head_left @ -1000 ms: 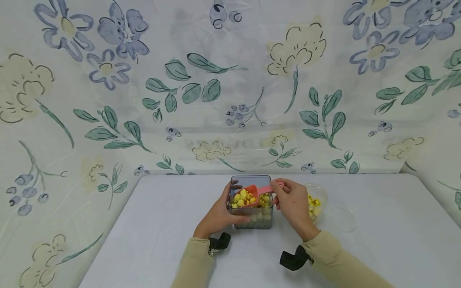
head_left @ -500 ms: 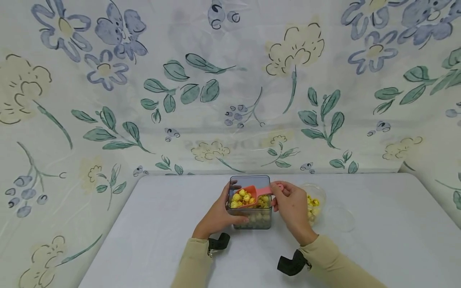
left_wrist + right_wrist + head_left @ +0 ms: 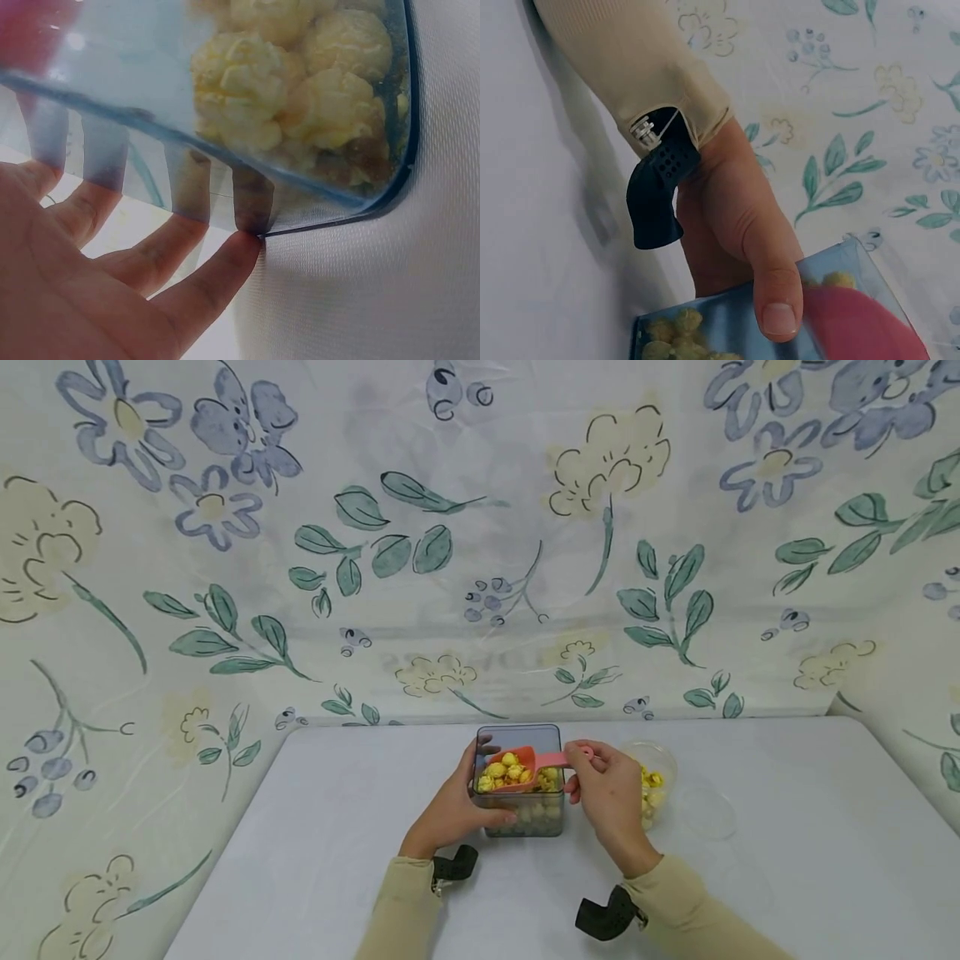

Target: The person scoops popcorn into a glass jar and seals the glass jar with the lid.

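- While the left hand grips the clear container on the table, little has changed.
- The right hand pinches the pink scoop, which stays level, loaded with popcorn, over the container's opening; it has not tipped yet.

White table in front of us, wrapped on three sides by a flower-printed backdrop.

We look down at a plain white tabletop with a faintly woven surface, its far edge meeting a pale cloth backdrop that hangs straight behind it and folds in at our left and right. The cloth is cream-white and slightly creased, printed with loose watercolour blue flowers, pale yellow blossoms, green leafy sprigs and small clusters of blue berries. Light is soft and even, casting only faint grey shadows on the tabletop. We see no window or floor.
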Demonstrator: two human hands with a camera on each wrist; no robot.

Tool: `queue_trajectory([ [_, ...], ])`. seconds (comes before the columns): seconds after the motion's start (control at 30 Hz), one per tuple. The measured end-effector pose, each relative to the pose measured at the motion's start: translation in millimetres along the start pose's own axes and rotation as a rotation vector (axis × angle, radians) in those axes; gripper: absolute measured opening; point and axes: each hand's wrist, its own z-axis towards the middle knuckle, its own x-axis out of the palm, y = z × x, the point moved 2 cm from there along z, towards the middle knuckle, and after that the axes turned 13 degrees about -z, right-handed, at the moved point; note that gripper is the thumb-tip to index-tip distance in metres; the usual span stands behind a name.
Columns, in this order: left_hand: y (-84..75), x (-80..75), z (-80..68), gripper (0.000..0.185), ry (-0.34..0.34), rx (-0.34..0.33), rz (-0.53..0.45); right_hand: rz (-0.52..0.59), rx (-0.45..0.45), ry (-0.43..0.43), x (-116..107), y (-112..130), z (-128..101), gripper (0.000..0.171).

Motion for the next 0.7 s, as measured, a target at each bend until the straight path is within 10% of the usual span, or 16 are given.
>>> queue_trajectory([
  [0.7,-1.0,-1.1,-0.9,0.119,0.006,-0.012,0.001,0.084,0.05,-0.066,-7.4,-5.9,-5.9,0.028],
])
